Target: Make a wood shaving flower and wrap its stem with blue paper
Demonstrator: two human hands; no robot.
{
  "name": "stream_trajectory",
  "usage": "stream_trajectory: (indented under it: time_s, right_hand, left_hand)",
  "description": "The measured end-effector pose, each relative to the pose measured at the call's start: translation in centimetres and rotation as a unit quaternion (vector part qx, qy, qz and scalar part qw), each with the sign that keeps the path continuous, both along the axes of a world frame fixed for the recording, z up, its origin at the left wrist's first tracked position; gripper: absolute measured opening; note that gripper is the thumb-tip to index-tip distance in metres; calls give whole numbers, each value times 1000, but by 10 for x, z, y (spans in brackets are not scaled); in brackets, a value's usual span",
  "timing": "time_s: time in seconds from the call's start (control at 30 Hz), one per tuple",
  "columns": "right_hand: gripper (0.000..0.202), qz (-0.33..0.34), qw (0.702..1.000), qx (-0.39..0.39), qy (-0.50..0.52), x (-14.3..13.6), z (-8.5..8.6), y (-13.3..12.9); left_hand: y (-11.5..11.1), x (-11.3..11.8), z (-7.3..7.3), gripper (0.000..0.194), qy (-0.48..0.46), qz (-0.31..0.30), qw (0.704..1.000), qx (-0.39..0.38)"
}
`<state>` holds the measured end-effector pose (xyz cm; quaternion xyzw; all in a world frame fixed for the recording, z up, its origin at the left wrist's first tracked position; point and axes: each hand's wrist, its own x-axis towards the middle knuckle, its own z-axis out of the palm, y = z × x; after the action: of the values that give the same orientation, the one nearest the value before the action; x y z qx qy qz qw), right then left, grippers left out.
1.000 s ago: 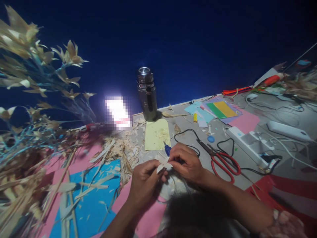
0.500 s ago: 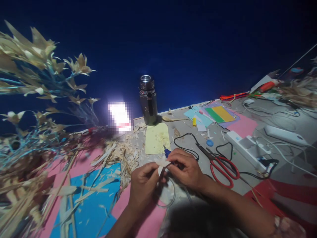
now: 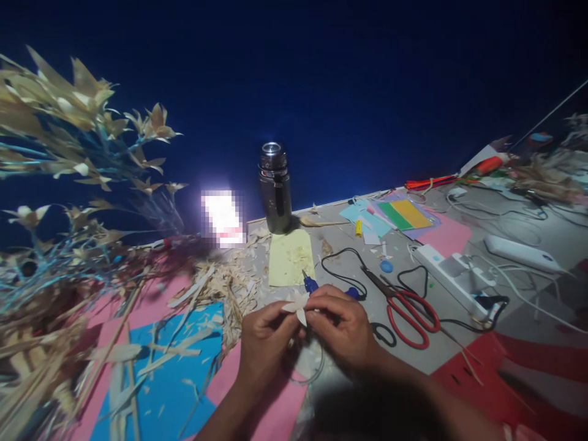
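Note:
A small pale flower with pointed petals (image 3: 297,308) is pinched between my two hands, low in the middle of the view. My left hand (image 3: 265,338) grips it from the left with thumb and fingers. From the right, my right hand (image 3: 346,324) closes its fingertips on the petals. Just beyond the right hand lies a blue glue gun (image 3: 311,285), partly hidden by that hand, its metal tip over a yellow paper sheet (image 3: 281,263) with dried glue on it. Beneath the hands a pale ring-shaped coil (image 3: 316,370) partly shows.
Red-handled scissors (image 3: 408,318) and a white power strip (image 3: 452,282) with cables lie to the right. A dark flask (image 3: 276,199) stands behind the yellow sheet. Wood shavings (image 3: 234,282), blue paper (image 3: 169,367) and dried-flower stems (image 3: 147,131) fill the left.
The flower has turned between my fingers, so more of its petals show. My right hand has shifted slightly left, uncovering more of the blue glue gun and a black loop near the scissors.

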<state>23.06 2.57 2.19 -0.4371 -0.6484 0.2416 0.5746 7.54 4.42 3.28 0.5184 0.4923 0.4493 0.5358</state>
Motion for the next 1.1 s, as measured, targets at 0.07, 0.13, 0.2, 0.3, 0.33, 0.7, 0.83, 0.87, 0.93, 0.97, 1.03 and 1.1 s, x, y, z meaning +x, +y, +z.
stream_trajectory:
  time_s: [0.07,0.13,0.2,0.3,0.33,0.7,0.83,0.87,0.93,0.97,1.03,1.1]
  right_hand:
    - [14,-8,1000,11,6,-2,-2,-2]
    - [14,-14,1000,17,10,-3,-4,-4]
    - [13,-16,1000,2,23,-2,-5,-6]
    - [9,15,991,-104,79,2,-2,-6]
    - [9,33,982,-152,105,4,0,-5]
    - [21,14,966,-219,135,2,4,-2]
    - [19,-14,984,-141,105,-1,-1,-5]
    - [20,-20,989,-115,94,-1,-1,-5]
    - [18,-30,995,-68,68,-2,-2,-6]
    - [17,-35,997,-47,57,-3,-2,-6]
    - [14,-41,998,-16,39,-3,-2,-5]
    - [13,-42,999,-3,31,-1,-1,-5]
  left_hand:
    - [0,1,1,15,-9,-3,1000,-8]
    - [0,1,2,17,-21,-10,1000,-16]
    - [0,1,1,18,-33,-23,999,-30]
    - [-1,1,-1,17,-35,-33,998,-45]
    - [-1,1,-1,16,-32,-33,998,-41]
    - [1,2,-1,11,-45,-39,998,-18]
    - [0,3,-3,14,-59,-48,997,-26]
    - [0,3,-4,14,-64,-51,996,-28]
    - [1,3,-5,15,-80,-55,995,-35]
    - [2,3,-5,15,-90,-56,994,-40]
    - [3,3,-7,11,-118,-59,990,-56]
    - [4,3,-7,7,-152,-72,982,-91]
